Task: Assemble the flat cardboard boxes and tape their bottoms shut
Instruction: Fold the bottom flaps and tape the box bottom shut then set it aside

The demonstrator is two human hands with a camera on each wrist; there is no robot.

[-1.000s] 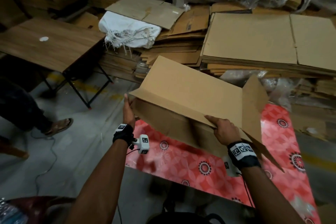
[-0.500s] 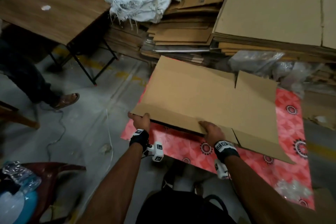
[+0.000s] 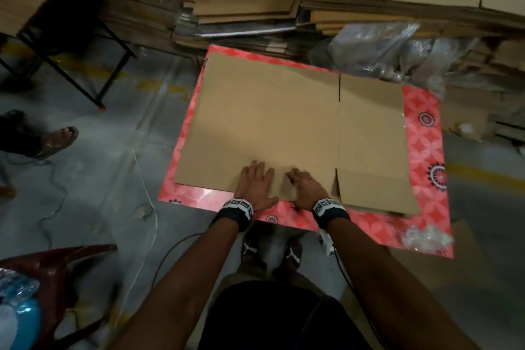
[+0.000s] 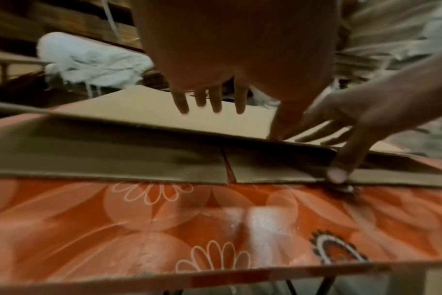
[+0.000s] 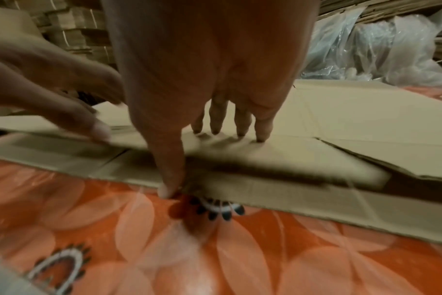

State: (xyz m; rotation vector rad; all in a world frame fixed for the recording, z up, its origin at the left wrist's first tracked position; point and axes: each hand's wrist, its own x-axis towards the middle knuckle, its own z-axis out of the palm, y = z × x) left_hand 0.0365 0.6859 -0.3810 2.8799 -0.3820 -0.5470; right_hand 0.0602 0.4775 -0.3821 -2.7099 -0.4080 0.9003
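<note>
Head view looks straight down on a flat cardboard box (image 3: 284, 128) lying collapsed on the red floral tabletop (image 3: 423, 133), both hands planted side by side on its near edge. The left hand (image 3: 257, 183) is spread, fingers straight, palm down on the top panel, gripping nothing. The right hand (image 3: 305, 189) sits just beside it, and the right wrist view gives the detail: four fingertips (image 5: 240, 127) press down on the upper flap while the thumb (image 5: 170, 179) reaches over the edge toward the tabletop, against the lower layer, so it looks set to pry the layers apart rather than pinch anything yet. The picture is blurred, so I cannot tell whether the thumb is actually under the flap. My read: this is the very start of opening the box, nothing erected, no tape in sight. The risks from here? The glossy tabletop looks slick, so a pull on the top layer alone could slide the whole box toward the person and off the near edge, where it already lies close. The left hand bearing down on the same panel the right is trying to lift would fight the opening and could crease it. And a hard thumb pry at the slot (image 5: 346, 149) between flaps could tear the corrugated board there.
</note>
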